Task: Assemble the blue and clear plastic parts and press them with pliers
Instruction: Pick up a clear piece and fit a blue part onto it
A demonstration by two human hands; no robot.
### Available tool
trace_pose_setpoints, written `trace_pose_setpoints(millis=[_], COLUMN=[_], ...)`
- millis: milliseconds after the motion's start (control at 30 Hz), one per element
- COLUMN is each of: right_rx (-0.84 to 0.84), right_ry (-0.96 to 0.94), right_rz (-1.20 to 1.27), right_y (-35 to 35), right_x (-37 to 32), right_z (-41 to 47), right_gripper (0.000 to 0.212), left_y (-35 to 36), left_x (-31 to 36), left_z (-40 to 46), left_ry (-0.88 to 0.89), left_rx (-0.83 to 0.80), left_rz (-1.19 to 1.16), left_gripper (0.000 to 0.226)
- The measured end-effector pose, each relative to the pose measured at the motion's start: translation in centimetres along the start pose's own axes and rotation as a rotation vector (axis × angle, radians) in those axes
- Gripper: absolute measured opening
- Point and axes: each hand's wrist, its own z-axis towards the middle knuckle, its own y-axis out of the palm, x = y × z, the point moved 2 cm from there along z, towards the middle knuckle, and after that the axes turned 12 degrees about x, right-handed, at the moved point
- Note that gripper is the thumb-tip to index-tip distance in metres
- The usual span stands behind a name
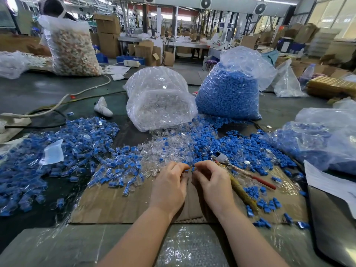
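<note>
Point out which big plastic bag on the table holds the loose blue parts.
The tall bag, right of the clear-parts bag, packed with blue pieces; the far-left bag holds pale, orange-flecked ones.

Both hands bare, w/ nothing worn on them. Left hand (169, 187) shows over the far-middle part of the cardboard sheet (119, 207); right hand (212, 182) is just to its right, also over the cardboard. Knuckles & finger joints read clearly on both; nails too small to tell. Left forearm (138, 234) is bare from the wrist, across the cardboard's near edge, down to the bottom of the view. Right forearm (248, 236) is the same, bare all the way. Both forearms slim, widening toward the elbow end. Wrists bare on both sides. Rest of the body is out of view, so clothing can't be told.
</note>
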Motion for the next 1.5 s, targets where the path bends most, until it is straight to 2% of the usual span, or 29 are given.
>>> trace_pose_setpoints(millis=[100, 200, 300, 400, 500, 600, 900, 1233, 1500], right_rx=[-0.059, -0.087, -0.032, 0.014, -0.058, -0.089, -0.014, 0.001, 0.018], right_ry=[0.104, 0.075, 0.016, -0.122, -0.182, -0.229, -0.173, -0.179, -0.158], right_rz=[0.262, 0.243, 0.118, -0.183, -0.350, -0.438, -0.399, -0.219, -0.039], right_y=[-0.2, 0.1, 0.3, 0.6, 1.1, 1.5, 1.2, 0.3, 0.0], right_x=[-0.5, -0.4, -0.1, 0.4, 0.8, 0.8, 1.1, 0.4, -0.1], right_z=[-0.1, -0.2, -0.2, 0.0, 0.1, 0.2, 0.2, -0.5, -0.9], right_gripper=[0.016, 0.013, 0.012, 0.019, 0.032, 0.034, 0.017, 0.020, 0.011], left_y=[-0.2, -0.4, -0.5, -0.5, -0.4, -0.3, -0.2, -0.1, -0.2], left_x=[0.1, -0.1, -0.3, -0.5, -0.6, -0.6, -0.6, -0.7, -1.1], left_z=[0.1, 0.2, 0.2, 0.2, 0.3, 0.4, 0.4, 0.4, 0.5], left_ry=[-0.040, -0.133, -0.203, -0.225, -0.208, -0.189, -0.168, -0.210, -0.278], left_rx=[-0.004, 0.003, 0.019, 0.026, 0.025, 0.011, -0.025, -0.042, -0.022], left_rz=[-0.061, -0.115, -0.108, -0.093, -0.080, -0.067, -0.052, -0.103, -0.195], left_gripper=[0.019, 0.006, 0.010, 0.006, 0.004, 0.005, 0.006, 0.007, 0.011])
